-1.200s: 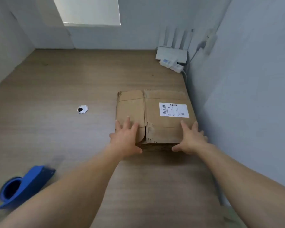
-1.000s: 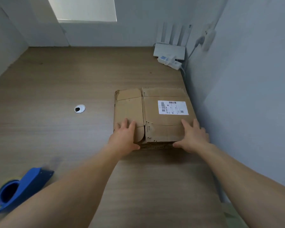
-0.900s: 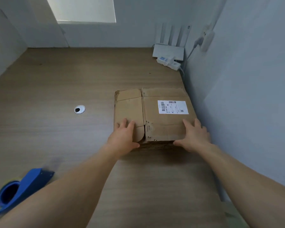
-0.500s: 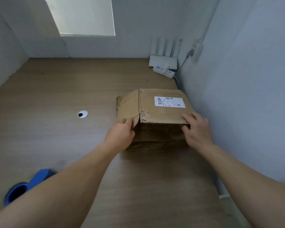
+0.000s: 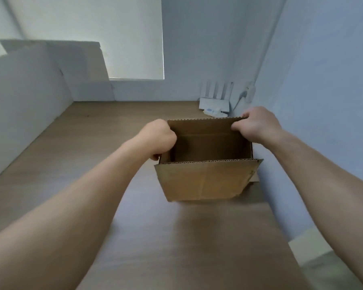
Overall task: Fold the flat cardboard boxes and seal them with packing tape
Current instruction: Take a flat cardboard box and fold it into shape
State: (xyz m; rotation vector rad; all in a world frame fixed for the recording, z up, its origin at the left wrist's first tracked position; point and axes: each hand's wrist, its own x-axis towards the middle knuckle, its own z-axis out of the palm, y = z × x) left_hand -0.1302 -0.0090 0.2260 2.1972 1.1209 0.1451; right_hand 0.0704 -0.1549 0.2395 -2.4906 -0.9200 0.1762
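**Cardboard box held open on the table**

Head view: The cardboard box (image 5: 205,178) is standing on the wooden table (image 5: 176,237), close to the right-hand wall, with its top open and its inside showing. The near flap is pointing up toward the camera. The left hand (image 5: 158,139) is curling into a fist at the box's left wall, gripping its upper edge. The right hand (image 5: 255,124) is pinching the far right corner of the rear flap between thumb and fingers. Both hands are clamping on the box, one at each side. A white router (image 5: 215,101) is sitting behind the box at the far wall.
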